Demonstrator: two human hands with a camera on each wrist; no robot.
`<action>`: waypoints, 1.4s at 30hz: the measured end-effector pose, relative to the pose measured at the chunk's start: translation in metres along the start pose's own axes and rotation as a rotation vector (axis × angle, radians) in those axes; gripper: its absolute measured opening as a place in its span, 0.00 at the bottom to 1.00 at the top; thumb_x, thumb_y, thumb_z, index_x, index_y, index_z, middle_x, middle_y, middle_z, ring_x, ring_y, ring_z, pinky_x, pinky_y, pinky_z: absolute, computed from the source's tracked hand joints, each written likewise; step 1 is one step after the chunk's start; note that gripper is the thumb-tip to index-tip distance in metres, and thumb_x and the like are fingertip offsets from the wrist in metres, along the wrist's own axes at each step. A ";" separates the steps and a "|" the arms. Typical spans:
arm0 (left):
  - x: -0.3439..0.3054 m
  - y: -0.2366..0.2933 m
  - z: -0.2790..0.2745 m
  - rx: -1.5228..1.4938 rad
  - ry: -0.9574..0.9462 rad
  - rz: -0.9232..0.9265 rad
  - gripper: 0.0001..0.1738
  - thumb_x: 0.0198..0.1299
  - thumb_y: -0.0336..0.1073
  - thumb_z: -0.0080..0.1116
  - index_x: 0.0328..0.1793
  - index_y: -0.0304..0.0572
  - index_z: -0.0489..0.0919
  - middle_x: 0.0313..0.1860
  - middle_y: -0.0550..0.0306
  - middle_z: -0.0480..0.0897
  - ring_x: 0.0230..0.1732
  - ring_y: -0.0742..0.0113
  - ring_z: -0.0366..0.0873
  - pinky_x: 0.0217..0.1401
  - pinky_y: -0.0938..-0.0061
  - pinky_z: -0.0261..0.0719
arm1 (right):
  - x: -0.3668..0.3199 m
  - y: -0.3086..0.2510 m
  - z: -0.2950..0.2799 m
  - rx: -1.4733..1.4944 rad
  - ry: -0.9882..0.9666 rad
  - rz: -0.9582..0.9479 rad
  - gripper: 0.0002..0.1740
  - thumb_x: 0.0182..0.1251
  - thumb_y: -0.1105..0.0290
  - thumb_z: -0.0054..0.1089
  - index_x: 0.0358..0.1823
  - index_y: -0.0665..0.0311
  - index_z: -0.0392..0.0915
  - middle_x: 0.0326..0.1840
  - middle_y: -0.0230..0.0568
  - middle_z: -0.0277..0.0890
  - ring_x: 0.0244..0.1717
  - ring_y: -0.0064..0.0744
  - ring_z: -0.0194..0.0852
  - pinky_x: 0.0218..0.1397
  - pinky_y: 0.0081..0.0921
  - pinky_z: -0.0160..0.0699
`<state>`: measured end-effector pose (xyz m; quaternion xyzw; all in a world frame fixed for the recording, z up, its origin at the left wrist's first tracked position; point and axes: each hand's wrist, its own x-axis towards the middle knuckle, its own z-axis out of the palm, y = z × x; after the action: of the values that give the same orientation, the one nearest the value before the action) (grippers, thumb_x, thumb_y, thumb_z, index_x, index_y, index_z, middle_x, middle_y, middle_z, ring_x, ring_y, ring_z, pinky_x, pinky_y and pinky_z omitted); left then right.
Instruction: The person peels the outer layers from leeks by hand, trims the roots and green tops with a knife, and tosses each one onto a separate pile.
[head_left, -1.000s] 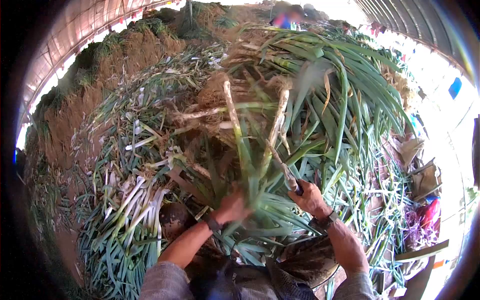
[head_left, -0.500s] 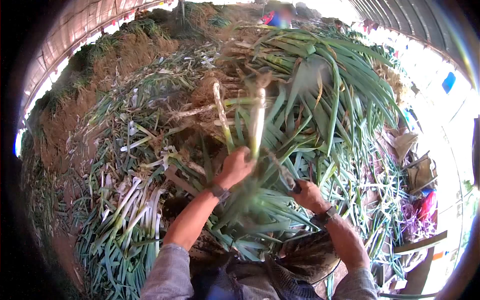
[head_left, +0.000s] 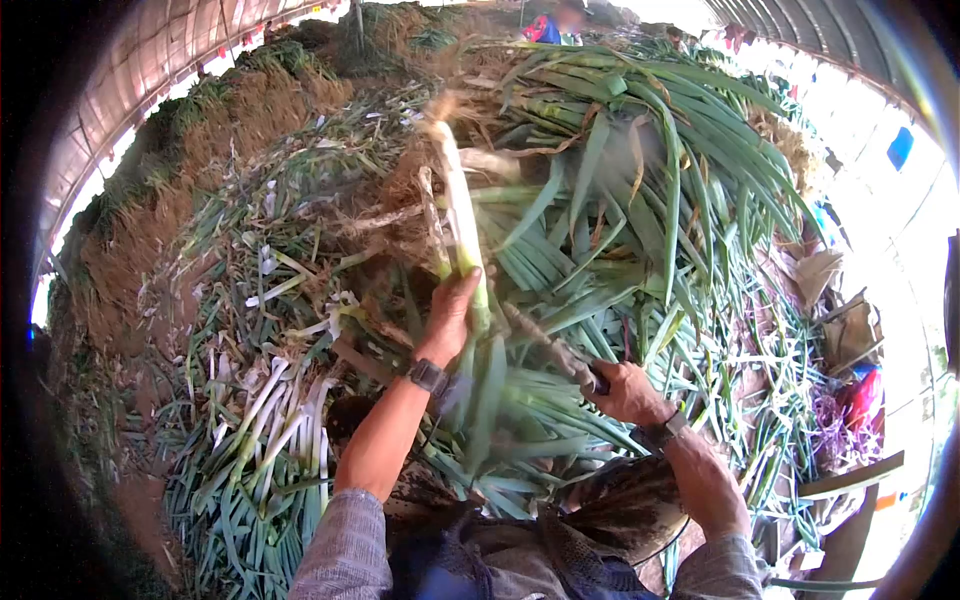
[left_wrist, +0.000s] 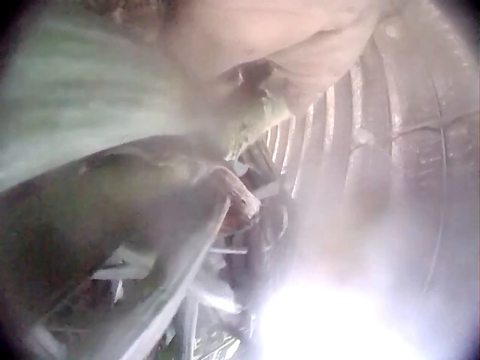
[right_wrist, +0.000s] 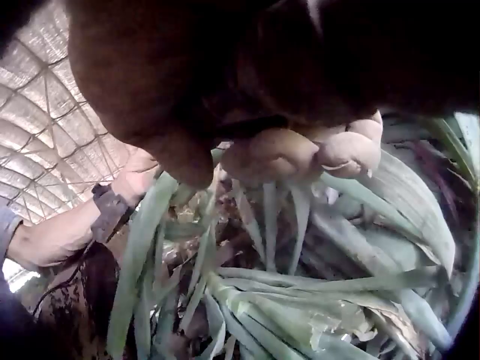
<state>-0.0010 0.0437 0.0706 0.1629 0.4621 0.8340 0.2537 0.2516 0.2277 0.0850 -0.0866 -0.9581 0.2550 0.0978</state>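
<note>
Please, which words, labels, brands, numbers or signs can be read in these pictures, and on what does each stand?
No text can be read.
Dark device on the left wrist: too small to tell if marked.
Stalk in the left hand, tool in the right hand: none visible.

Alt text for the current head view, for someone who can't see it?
A person's left hand grips a leek-like stalk, root end away from the body, while the right hand holds a knife-like tool. More leafy stalks lie heaped ahead; white-stemmed ones lie at left.
</note>
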 end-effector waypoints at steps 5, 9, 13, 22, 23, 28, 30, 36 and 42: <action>0.022 0.005 -0.057 0.169 0.065 -0.068 0.21 0.66 0.52 0.62 0.49 0.41 0.79 0.38 0.63 0.79 0.34 0.75 0.74 0.35 0.74 0.74 | 0.003 -0.002 0.003 -0.105 -0.168 -0.051 0.18 0.68 0.54 0.58 0.40 0.63 0.80 0.25 0.51 0.79 0.27 0.51 0.82 0.30 0.46 0.79; -0.004 0.010 -0.054 0.355 0.179 -0.167 0.22 0.70 0.53 0.56 0.51 0.39 0.79 0.37 0.62 0.77 0.36 0.75 0.73 0.36 0.72 0.74 | 0.005 -0.006 0.006 -0.135 -0.201 0.013 0.19 0.66 0.53 0.59 0.44 0.62 0.79 0.28 0.54 0.81 0.27 0.54 0.81 0.32 0.46 0.81; 0.002 -0.020 -0.078 0.546 0.264 -0.255 0.24 0.71 0.53 0.52 0.59 0.41 0.77 0.39 0.63 0.78 0.40 0.72 0.72 0.39 0.69 0.74 | 0.007 -0.004 0.022 -0.146 -0.155 -0.129 0.15 0.64 0.57 0.59 0.38 0.63 0.79 0.27 0.54 0.81 0.30 0.57 0.81 0.34 0.50 0.77; -0.004 -0.020 -0.087 0.410 0.053 -0.259 0.29 0.62 0.43 0.67 0.67 0.44 0.75 0.53 0.60 0.80 0.48 0.66 0.77 0.52 0.65 0.75 | 0.026 -0.008 0.029 -0.141 -0.128 -0.034 0.15 0.62 0.59 0.59 0.42 0.64 0.79 0.27 0.57 0.80 0.30 0.60 0.80 0.36 0.51 0.78; -0.006 -0.020 -0.087 0.394 0.047 -0.234 0.28 0.60 0.41 0.69 0.65 0.43 0.76 0.50 0.61 0.81 0.47 0.68 0.77 0.51 0.69 0.75 | 0.028 -0.008 0.029 -0.141 -0.130 -0.032 0.15 0.62 0.59 0.59 0.42 0.64 0.79 0.27 0.57 0.80 0.30 0.60 0.80 0.36 0.51 0.78; 0.003 -0.009 -0.096 0.062 0.064 -0.321 0.34 0.68 0.61 0.55 0.69 0.46 0.74 0.56 0.58 0.82 0.61 0.63 0.77 0.65 0.66 0.70 | 0.031 -0.011 0.033 -0.082 -0.205 -0.168 0.18 0.60 0.59 0.61 0.48 0.58 0.81 0.32 0.56 0.82 0.34 0.59 0.81 0.39 0.50 0.80; 0.001 -0.008 -0.096 0.225 0.147 -0.296 0.35 0.68 0.62 0.54 0.70 0.45 0.73 0.58 0.56 0.81 0.62 0.59 0.76 0.67 0.65 0.70 | 0.031 -0.015 0.030 -0.098 -0.267 -0.132 0.17 0.61 0.57 0.61 0.45 0.59 0.81 0.32 0.56 0.82 0.36 0.61 0.81 0.42 0.51 0.80; 0.013 -0.012 -0.106 1.355 0.338 0.184 0.28 0.65 0.51 0.59 0.58 0.32 0.79 0.55 0.38 0.79 0.56 0.46 0.76 0.60 0.57 0.72 | 0.027 -0.008 0.026 -0.212 -0.398 -0.066 0.18 0.60 0.56 0.60 0.45 0.61 0.82 0.31 0.56 0.82 0.36 0.60 0.81 0.44 0.52 0.78; 0.002 -0.004 -0.098 1.550 0.315 0.369 0.27 0.62 0.51 0.60 0.53 0.30 0.76 0.52 0.31 0.79 0.51 0.34 0.77 0.53 0.48 0.75 | 0.022 0.000 0.034 -0.262 -0.336 -0.071 0.19 0.59 0.57 0.62 0.46 0.62 0.83 0.30 0.55 0.82 0.35 0.58 0.81 0.41 0.49 0.78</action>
<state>-0.0512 -0.0212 0.0164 0.2465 0.9044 0.3185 -0.1408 0.2225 0.2163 0.0589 -0.0211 -0.9883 0.1358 -0.0666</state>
